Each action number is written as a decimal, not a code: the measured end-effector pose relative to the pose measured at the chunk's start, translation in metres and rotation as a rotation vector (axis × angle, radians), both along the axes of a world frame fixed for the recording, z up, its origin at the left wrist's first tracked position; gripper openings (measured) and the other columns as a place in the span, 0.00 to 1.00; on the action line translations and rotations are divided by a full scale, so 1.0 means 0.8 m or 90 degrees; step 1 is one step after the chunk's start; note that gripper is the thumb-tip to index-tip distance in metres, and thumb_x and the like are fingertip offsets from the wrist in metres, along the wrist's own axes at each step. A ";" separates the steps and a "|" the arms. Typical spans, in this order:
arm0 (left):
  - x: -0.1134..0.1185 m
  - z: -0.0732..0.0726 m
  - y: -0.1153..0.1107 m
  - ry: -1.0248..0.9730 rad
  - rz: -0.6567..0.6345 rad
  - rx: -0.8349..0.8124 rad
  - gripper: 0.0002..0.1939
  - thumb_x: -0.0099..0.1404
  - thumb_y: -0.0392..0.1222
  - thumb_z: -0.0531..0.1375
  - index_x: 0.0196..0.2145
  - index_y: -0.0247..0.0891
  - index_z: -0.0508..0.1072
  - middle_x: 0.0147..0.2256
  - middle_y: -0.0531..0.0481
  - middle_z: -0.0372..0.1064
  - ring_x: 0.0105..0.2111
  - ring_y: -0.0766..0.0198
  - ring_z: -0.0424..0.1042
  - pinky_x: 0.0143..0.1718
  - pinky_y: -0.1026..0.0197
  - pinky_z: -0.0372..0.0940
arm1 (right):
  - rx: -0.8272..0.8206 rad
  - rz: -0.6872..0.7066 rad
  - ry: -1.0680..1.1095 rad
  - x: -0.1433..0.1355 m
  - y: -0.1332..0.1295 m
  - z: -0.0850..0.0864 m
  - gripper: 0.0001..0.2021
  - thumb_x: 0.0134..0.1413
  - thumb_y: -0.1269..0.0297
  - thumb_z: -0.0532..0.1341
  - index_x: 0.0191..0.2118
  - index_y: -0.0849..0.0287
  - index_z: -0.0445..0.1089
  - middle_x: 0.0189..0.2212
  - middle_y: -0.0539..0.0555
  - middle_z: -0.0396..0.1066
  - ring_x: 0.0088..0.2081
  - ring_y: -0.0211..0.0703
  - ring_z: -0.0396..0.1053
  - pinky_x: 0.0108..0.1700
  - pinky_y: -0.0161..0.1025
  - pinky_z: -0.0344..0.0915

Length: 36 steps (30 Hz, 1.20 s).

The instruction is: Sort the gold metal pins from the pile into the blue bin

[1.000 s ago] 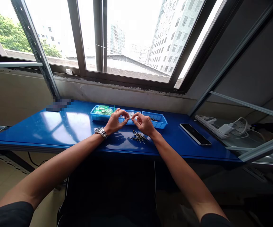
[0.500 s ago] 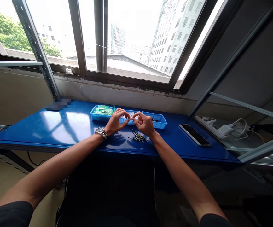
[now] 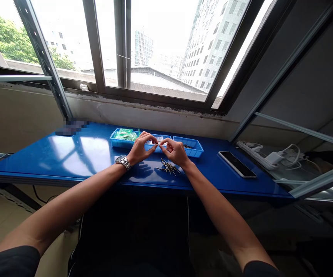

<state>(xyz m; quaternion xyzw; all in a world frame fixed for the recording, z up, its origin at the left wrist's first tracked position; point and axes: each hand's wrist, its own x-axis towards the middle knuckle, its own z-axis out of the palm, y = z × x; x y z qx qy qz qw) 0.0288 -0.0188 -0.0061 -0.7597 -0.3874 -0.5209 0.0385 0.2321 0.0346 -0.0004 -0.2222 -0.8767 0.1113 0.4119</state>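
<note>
My left hand (image 3: 141, 148), with a metal watch (image 3: 123, 161) on its wrist, is closed in a pinch above the blue table. Facing it, my right hand (image 3: 177, 152) pinches too, and the fingertips of both hands nearly meet. Whatever lies between them is too small to make out. Just below my right hand a loose pile of thin metal pieces (image 3: 168, 167) lies on the table. Behind my hands stands a blue tray (image 3: 120, 143) with green packets (image 3: 125, 134) and clear packets. A second blue tray (image 3: 197, 152) at its right holds small dark pieces.
A phone (image 3: 237, 164) lies on the blue table (image 3: 97, 169) at the right. Beyond it are a power strip (image 3: 255, 156) and white cables. A dark, partly blurred object (image 3: 68, 129) is at the back left. Metal shelf posts stand at both sides, before the window.
My right fingertips have moved slightly left, closer to my left fingertips. Little else differs.
</note>
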 end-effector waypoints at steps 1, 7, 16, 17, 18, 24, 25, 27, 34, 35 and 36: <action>0.000 0.000 0.000 0.001 0.000 0.000 0.03 0.69 0.40 0.62 0.38 0.39 0.74 0.35 0.48 0.72 0.39 0.56 0.68 0.41 0.53 0.68 | 0.004 -0.004 0.010 0.000 -0.001 0.000 0.09 0.65 0.57 0.61 0.39 0.58 0.73 0.19 0.43 0.53 0.21 0.35 0.54 0.29 0.34 0.55; 0.002 -0.004 0.002 0.033 -0.018 0.001 0.03 0.69 0.40 0.62 0.37 0.40 0.73 0.34 0.49 0.73 0.39 0.56 0.68 0.43 0.52 0.68 | 0.020 -0.007 0.042 -0.003 -0.008 -0.001 0.09 0.64 0.58 0.61 0.40 0.57 0.72 0.19 0.43 0.53 0.21 0.34 0.54 0.28 0.33 0.56; 0.002 0.000 -0.002 0.011 0.002 0.009 0.02 0.69 0.39 0.62 0.38 0.40 0.73 0.34 0.48 0.72 0.39 0.56 0.68 0.42 0.52 0.68 | 0.007 -0.009 0.024 -0.001 -0.006 0.002 0.08 0.64 0.58 0.61 0.39 0.57 0.71 0.20 0.43 0.55 0.22 0.35 0.55 0.29 0.34 0.57; 0.002 0.000 -0.002 0.008 0.003 0.010 0.02 0.69 0.39 0.62 0.38 0.40 0.73 0.34 0.48 0.72 0.39 0.56 0.68 0.42 0.53 0.68 | 0.004 -0.005 0.016 -0.002 -0.005 0.002 0.08 0.64 0.59 0.61 0.39 0.57 0.71 0.20 0.43 0.55 0.22 0.35 0.56 0.30 0.34 0.57; 0.002 0.001 -0.002 0.007 0.003 0.011 0.02 0.69 0.39 0.62 0.38 0.40 0.73 0.34 0.48 0.72 0.39 0.56 0.68 0.41 0.53 0.68 | 0.001 0.000 0.007 -0.002 -0.004 0.002 0.07 0.64 0.59 0.61 0.39 0.57 0.71 0.20 0.43 0.55 0.22 0.35 0.56 0.30 0.34 0.57; 0.002 -0.001 -0.001 0.012 -0.009 0.006 0.02 0.67 0.39 0.63 0.37 0.40 0.73 0.34 0.49 0.73 0.39 0.56 0.68 0.41 0.53 0.68 | -0.014 0.019 -0.031 -0.004 -0.003 -0.001 0.08 0.64 0.58 0.61 0.41 0.57 0.72 0.21 0.43 0.56 0.22 0.34 0.55 0.29 0.33 0.56; 0.002 -0.001 -0.001 0.011 -0.008 0.006 0.02 0.67 0.39 0.63 0.37 0.40 0.73 0.34 0.49 0.73 0.39 0.56 0.68 0.41 0.53 0.68 | -0.013 0.018 -0.029 -0.004 -0.003 -0.001 0.08 0.64 0.58 0.61 0.41 0.57 0.72 0.21 0.43 0.56 0.22 0.34 0.55 0.29 0.33 0.57; 0.002 -0.001 -0.001 0.009 -0.006 0.006 0.02 0.68 0.39 0.63 0.37 0.40 0.73 0.34 0.49 0.73 0.39 0.56 0.68 0.42 0.53 0.68 | -0.009 0.011 -0.022 -0.003 -0.003 0.000 0.08 0.64 0.59 0.61 0.41 0.57 0.72 0.21 0.43 0.56 0.22 0.34 0.56 0.29 0.33 0.57; 0.001 -0.002 0.000 0.008 0.002 0.007 0.03 0.69 0.40 0.62 0.38 0.40 0.73 0.34 0.48 0.73 0.39 0.56 0.68 0.41 0.53 0.68 | 0.020 -0.013 0.017 0.000 -0.005 0.002 0.08 0.64 0.59 0.60 0.40 0.57 0.71 0.20 0.44 0.57 0.22 0.35 0.57 0.29 0.34 0.58; 0.001 -0.002 0.000 0.013 -0.001 0.006 0.03 0.69 0.40 0.62 0.38 0.40 0.73 0.34 0.48 0.73 0.39 0.56 0.68 0.41 0.52 0.68 | 0.024 -0.014 0.021 0.000 -0.005 0.002 0.08 0.64 0.58 0.60 0.40 0.57 0.71 0.20 0.44 0.57 0.22 0.35 0.57 0.28 0.34 0.58; 0.002 -0.002 0.000 0.020 -0.005 0.006 0.03 0.69 0.40 0.62 0.38 0.40 0.73 0.34 0.48 0.73 0.39 0.55 0.68 0.42 0.52 0.68 | 0.029 -0.015 0.024 0.000 -0.006 0.001 0.09 0.64 0.58 0.60 0.41 0.57 0.71 0.20 0.44 0.58 0.22 0.35 0.57 0.28 0.34 0.58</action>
